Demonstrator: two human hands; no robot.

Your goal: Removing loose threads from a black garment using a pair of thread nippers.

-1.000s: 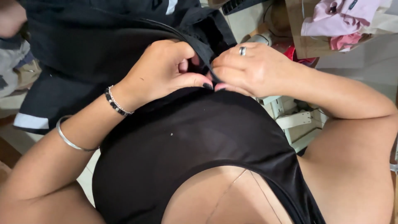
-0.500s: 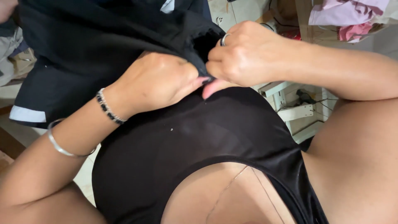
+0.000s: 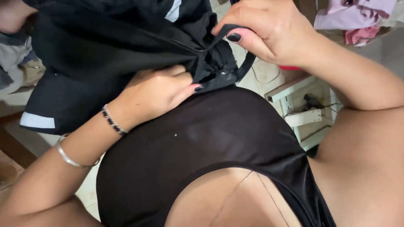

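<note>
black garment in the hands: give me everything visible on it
The black garment is dark, soft-looking fabric with white stripes at a corner and near the top edge. It hangs bunched in front of the person. The left hand pinches a gathered fold; the right hand pulls a narrow black strap up from it.

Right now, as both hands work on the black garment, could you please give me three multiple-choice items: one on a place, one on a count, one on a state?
1. Where is the pink cloth?
A. top right
B. bottom left
C. under the left hand

2. How many bracelets are on the left arm?
A. none
B. one
C. two

3. How is the right hand on the black garment?
A. open and apart from it
B. pinching its edge
C. flat on top of it

Answers: 1 A, it lies in the upper right corner. 2 C, a beaded bracelet and a silver bangle show behind the left hand. 3 B, the thumb and fingers close on the hem.
</note>
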